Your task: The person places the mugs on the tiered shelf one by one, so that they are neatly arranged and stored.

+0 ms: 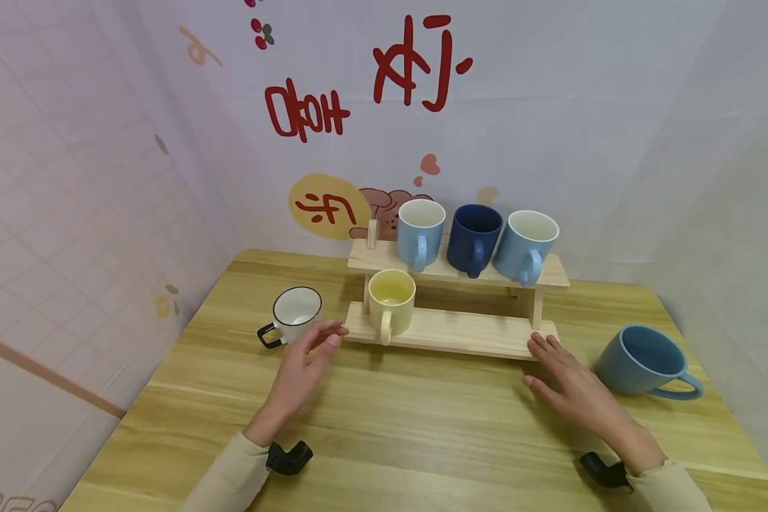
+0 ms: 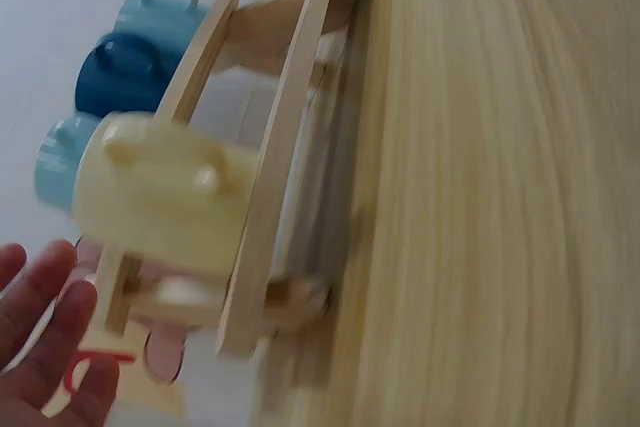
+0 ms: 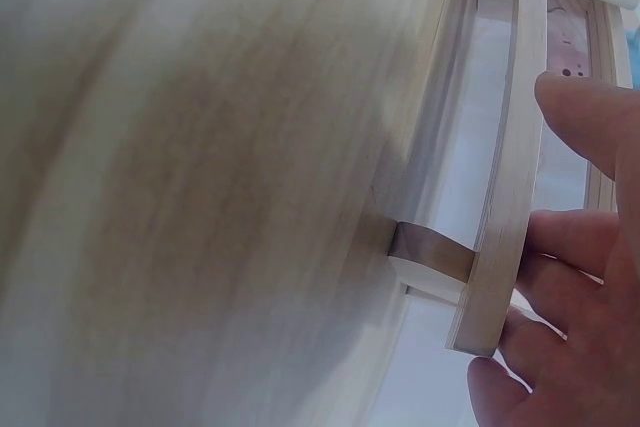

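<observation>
A two-tier wooden rack (image 1: 467,332) stands on the table. My right hand (image 1: 574,392) rests its fingertips on the right end of the lower shelf; in the right wrist view the fingers (image 3: 565,292) lie along that shelf's end. My left hand (image 1: 299,375), fingers relaxed and holding nothing, is just off the rack's left end, beside a white mug (image 1: 296,307) with a black rim and handle. A yellow mug (image 1: 393,302) sits on the lower shelf's left side. On the upper shelf are a light blue mug (image 1: 416,235), a navy mug (image 1: 470,242) and another light blue mug (image 1: 521,249).
A wide blue-grey mug (image 1: 640,363) stands on the wooden table (image 1: 422,427) to the right of my right hand. Behind the rack hangs a white backdrop (image 1: 582,128) with red lettering. A second patterned sheet (image 1: 70,213) borders the left side.
</observation>
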A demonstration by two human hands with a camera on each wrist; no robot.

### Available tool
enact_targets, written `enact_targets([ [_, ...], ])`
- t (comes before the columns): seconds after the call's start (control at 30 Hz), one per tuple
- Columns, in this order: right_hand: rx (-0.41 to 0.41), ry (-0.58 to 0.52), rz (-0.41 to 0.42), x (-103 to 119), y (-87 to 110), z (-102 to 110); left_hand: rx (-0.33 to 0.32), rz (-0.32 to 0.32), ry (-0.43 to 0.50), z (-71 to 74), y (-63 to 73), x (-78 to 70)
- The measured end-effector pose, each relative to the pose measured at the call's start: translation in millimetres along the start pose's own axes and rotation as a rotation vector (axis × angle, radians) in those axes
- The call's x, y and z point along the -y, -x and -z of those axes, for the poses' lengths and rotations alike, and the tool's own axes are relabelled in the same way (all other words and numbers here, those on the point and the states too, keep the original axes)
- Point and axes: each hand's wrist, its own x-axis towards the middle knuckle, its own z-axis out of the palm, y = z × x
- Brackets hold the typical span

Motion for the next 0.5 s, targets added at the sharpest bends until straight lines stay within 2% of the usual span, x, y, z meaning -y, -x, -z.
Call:
enact_targets([
  [0.23, -0.001, 0.001, 0.005, 0, 0.8, -1, -0.085, -0.086, -0.062, 32.5, 3.9, 10.2],
  [0.5, -0.005, 0.009, 0.01, 0, 0.4, 0, -0.168, -0.076, -0.131, 63.8, 7.7, 18.9],
])
